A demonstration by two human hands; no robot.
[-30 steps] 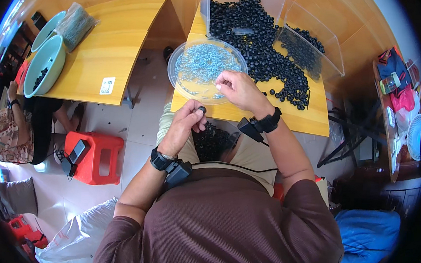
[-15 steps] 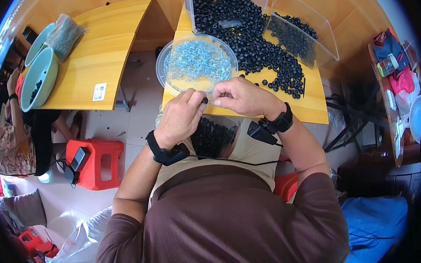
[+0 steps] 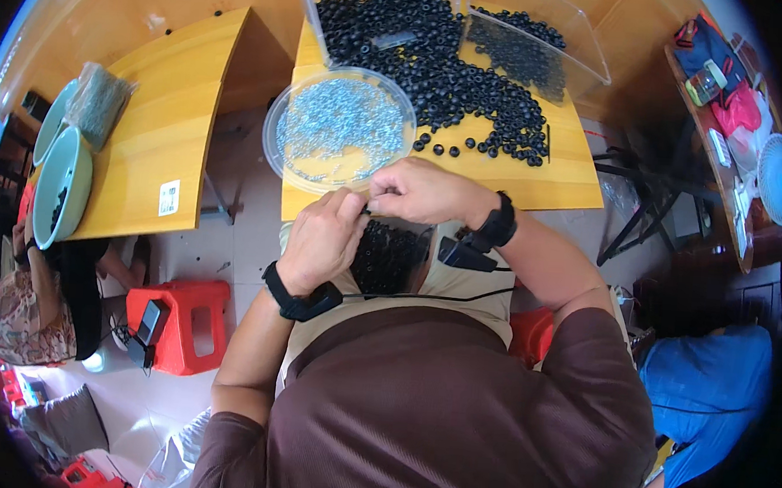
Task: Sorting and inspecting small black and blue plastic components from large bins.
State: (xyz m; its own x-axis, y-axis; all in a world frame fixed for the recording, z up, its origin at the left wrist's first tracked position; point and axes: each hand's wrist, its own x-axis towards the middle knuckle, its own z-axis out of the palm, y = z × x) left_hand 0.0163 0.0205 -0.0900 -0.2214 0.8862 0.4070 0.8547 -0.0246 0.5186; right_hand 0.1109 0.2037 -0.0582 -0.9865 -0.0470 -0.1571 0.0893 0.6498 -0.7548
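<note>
Left to right: clear round tray (image 3: pixel 320 170) on the bench (image 3: pixel 495 186), silvery pins (image 3: pixel 345 118) strewn in it at mixed angles. My left hand (image 3: pixel 323 237), nearer me: thumb and fingers drawn narrow on a small dark piece (image 3: pixel 364 209), held at the fingertips by the near bench edge. Its pointing and long axis: too small and too covered to tell. Below, in my lap, a clear container (image 3: pixel 425 246) of dark pieces. My right hand (image 3: pixel 426 192): fingertips pinched narrow close beside the left's; contents cannot be told. Judgement: best to steady the piece with the left, leave its face uncovered, bring any pressure square to that face, and work above the container so a slip is caught. Farther right, loose black rings (image 3: pixel 487 106), holes facing various ways; thin dark rod (image 3: pixel 548 144), long axis running away from me
</note>
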